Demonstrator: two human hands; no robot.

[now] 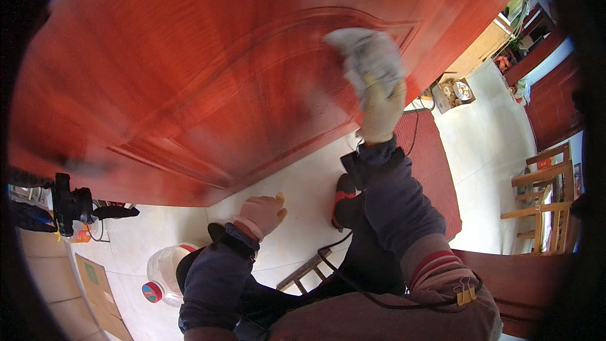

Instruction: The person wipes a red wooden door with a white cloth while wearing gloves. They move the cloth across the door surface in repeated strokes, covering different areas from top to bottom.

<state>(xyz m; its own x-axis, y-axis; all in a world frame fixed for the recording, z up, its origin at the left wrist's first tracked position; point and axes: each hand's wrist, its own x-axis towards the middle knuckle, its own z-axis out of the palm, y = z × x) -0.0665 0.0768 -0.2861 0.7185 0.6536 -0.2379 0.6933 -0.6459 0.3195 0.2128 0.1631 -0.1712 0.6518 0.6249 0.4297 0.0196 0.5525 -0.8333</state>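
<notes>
A grey-white cloth, blurred, lies against the carved panel of a glossy red wooden door. My right hand, in what looks like a pale thin glove, holds the cloth near the panel's upper right corner. Below the door's lower edge hangs my left hand, also pale and seemingly gloved. Its fingers are loosely curled, with thumb and fingertip a little apart and nothing seen in them. It touches nothing that I can see. A dark door handle sticks out at the left.
A large clear plastic bottle with a red cap lies at lower left, near flattened cardboard. A red mat covers floor on the right. Farther off are wooden chairs and a cardboard box. A black cable crosses my lap.
</notes>
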